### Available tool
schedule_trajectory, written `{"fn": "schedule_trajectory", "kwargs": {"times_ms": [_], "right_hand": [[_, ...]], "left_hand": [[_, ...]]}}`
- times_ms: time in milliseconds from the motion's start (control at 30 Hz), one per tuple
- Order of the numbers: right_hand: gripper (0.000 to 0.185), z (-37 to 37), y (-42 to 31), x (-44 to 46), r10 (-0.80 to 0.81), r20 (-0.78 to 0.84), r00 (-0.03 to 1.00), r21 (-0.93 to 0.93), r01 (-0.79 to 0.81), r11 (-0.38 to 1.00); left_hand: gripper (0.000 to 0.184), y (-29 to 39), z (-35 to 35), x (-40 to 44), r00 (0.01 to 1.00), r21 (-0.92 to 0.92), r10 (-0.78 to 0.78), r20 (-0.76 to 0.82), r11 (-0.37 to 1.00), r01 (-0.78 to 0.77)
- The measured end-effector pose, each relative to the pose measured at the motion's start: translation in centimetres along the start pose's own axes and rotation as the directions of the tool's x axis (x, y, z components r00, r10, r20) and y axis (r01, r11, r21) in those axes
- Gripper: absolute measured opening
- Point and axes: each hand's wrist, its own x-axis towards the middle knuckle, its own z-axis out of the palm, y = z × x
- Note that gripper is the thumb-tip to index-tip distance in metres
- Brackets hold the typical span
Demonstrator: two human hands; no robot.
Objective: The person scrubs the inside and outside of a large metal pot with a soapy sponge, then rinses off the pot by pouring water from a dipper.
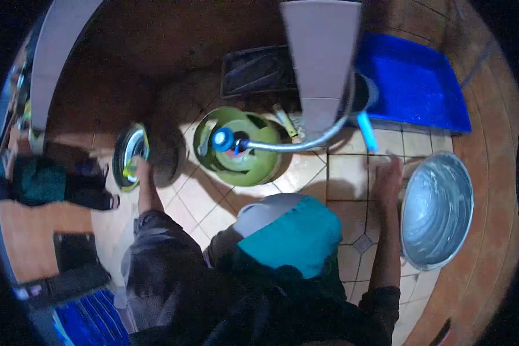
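Already, the hose (288, 147) joins the cylinder (254, 175); I have left hand (142, 169) at the dish (135, 140), right hand (390, 175) beside the basin (425, 205), both grips unclear.

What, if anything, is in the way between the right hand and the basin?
Nothing visible: the right hand is just beside the basin, too blurred to tell whether they touch. The blue tray lies farther forward, off that line.

A near-black top (236, 323), its left sleeve (155, 230) dark grey and right sleeve (380, 305) blackish, leaves 2 forearms (386, 248), the left hand (139, 168) and right hand (390, 174) bare, while a teal cloth panel (297, 239) borders pale grey fabric (266, 216).
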Motion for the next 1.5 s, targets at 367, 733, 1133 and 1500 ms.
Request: {"fn": "schedule_trajectory", "kwargs": {"times_ms": [367,733,1133,1500], "right_hand": [[0.025,-6.1,-4.0,-7.2,0.012,0.352,0.936,0.106,-0.053,0.993],[0.028,-6.1,-5.3,-7.6,-0.09,0.42,0.903,0.17,0.019,0.985],[0.027,-8.4,-2.7,-7.4,0.067,0.443,0.894,0.057,-0.103,0.993],[0.022,-7.5,-2.4,-5.7,-0.021,0.382,0.924,0.204,-0.062,0.977]], "left_hand": [[0.077,1.2,-8.8,-4.0,0.709,-0.822,0.505,0.493,0.537,0.189],[0.061,-7.5,7.9,-5.6,0.786,-0.426,-0.174,0.594,0.761,0.49],[0.049,-3.3,6.5,-8.4,0.731,-0.533,-0.342,0.59,0.514,0.672],[0.06,-3.5,-5.6,-8.5,0.61,-0.73,-0.469,0.639,-0.12,0.673]]}}
